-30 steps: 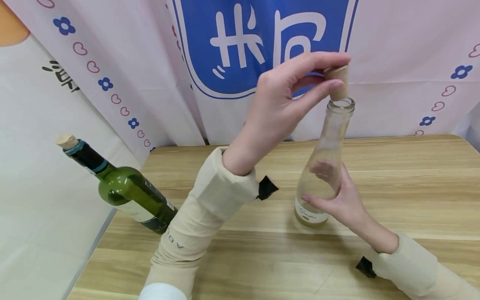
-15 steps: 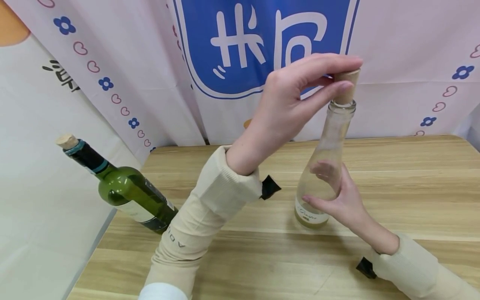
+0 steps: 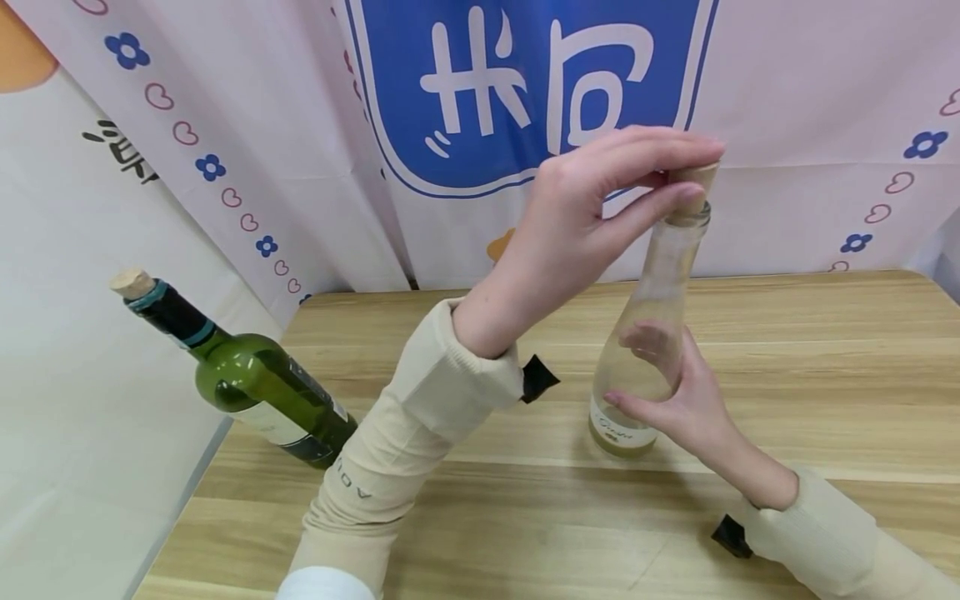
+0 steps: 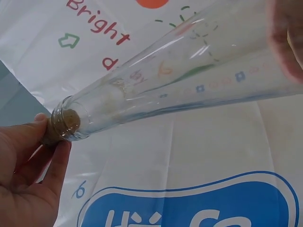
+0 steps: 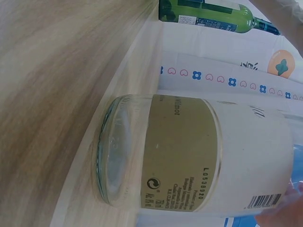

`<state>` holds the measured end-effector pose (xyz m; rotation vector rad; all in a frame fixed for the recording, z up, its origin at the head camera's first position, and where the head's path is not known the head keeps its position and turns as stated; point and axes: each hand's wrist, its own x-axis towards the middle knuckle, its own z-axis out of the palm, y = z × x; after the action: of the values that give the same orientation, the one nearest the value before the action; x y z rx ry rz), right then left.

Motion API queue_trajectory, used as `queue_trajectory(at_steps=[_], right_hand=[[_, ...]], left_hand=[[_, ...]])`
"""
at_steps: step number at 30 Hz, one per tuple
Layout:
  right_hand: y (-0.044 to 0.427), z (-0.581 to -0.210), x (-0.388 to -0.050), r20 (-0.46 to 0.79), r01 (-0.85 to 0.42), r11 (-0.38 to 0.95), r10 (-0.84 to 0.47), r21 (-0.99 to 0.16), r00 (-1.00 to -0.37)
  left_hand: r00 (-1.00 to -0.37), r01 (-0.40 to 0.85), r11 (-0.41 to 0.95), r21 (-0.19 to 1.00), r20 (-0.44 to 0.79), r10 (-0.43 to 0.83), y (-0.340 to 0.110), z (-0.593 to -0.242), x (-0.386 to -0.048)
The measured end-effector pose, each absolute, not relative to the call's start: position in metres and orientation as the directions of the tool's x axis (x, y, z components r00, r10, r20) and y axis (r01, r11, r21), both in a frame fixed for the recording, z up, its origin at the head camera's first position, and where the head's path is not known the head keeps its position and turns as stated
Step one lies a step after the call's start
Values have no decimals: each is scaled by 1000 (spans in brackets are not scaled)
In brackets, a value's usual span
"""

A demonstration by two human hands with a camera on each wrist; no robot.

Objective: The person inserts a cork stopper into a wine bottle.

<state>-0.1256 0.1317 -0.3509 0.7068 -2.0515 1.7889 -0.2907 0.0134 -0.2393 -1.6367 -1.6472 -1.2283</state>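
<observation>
A clear glass bottle with a white and gold label stands upright on the wooden table. My right hand grips its lower body, thumb in front and fingers around the back. Up at the mouth, my left hand pinches a cork between thumb and fingers. The left wrist view shows the inner end of that cork inside the bottle's neck, while its outer part stays between the fingers. In the right wrist view, the bottle's base rests on the table.
A green wine bottle with its own cork stands on the table at the left, beside my left sleeve. A printed cloth hangs behind the table's back edge.
My left hand has moved slightly right, then down, bringing the cork from just above the mouth into the bottle's neck. The right hand and both bottles have stayed in place.
</observation>
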Motion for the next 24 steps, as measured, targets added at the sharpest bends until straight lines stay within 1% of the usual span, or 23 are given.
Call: queue_trajectory(at_steps=[2, 4, 6, 8, 11, 18, 24], right_hand=[[132, -351, -125, 547, -563, 96, -148, -821, -824], [132, -351, -125, 550, -565, 99, -146, -819, -822], [132, -351, -126, 555, -571, 96, -148, -815, -818], [133, -352, -126, 561, -576, 89, -153, -812, -814], [133, -352, -126, 564, -580, 82, -153, -811, -811], [135, -352, -124, 566, -579, 70, -146, -812, -811], [133, -351, -125, 566, -581, 78, -156, -810, -810]], left_hand=[[-167, 953, -136, 269, 848, 503, 1, -213, -247], [-206, 943, -123, 309, 833, 514, -9, -190, -208], [-239, 938, -95, 332, 823, 515, -15, -175, -182], [-260, 937, -69, 342, 817, 515, -17, -168, -168], [-258, 941, -58, 333, 819, 512, -17, -166, -162], [-243, 939, -92, 331, 828, 506, -14, -171, -165], [-203, 964, -48, 260, 843, 498, -16, -170, -166]])
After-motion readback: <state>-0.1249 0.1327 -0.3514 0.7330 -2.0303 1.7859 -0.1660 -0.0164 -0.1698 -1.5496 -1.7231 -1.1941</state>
